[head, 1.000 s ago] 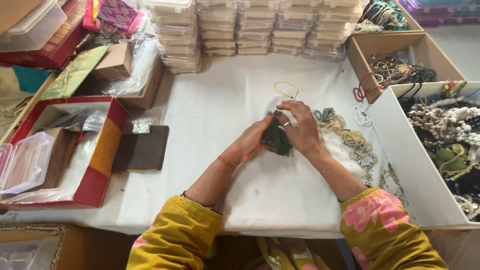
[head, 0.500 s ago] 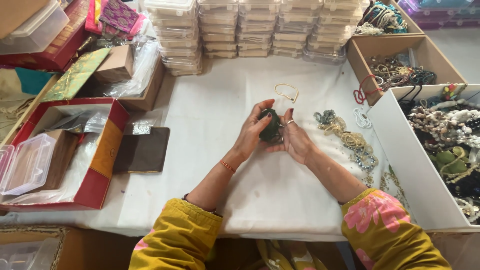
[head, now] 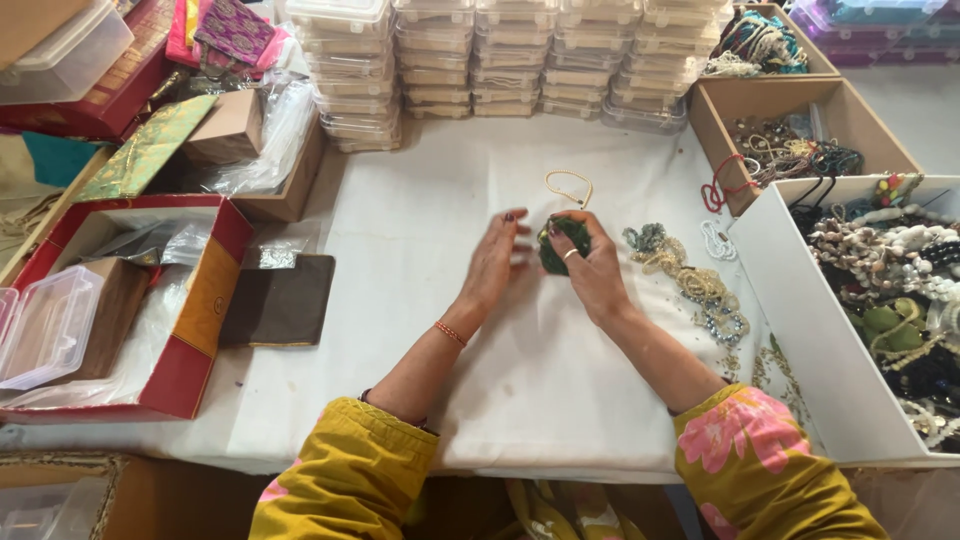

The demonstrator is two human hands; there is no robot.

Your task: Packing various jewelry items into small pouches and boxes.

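One green bundle [head: 560,245] (right hand [head: 590,270]).

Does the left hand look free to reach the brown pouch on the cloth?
Probably yes: the left hand is open and empty, and only bare white cloth lies between it and the brown pouch.

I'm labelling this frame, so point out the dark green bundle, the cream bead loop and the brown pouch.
dark green bundle [head: 556,250], head view, its exposed left side.
cream bead loop [head: 570,177], head view, top of the loop.
brown pouch [head: 280,300], head view, middle of its flat face.
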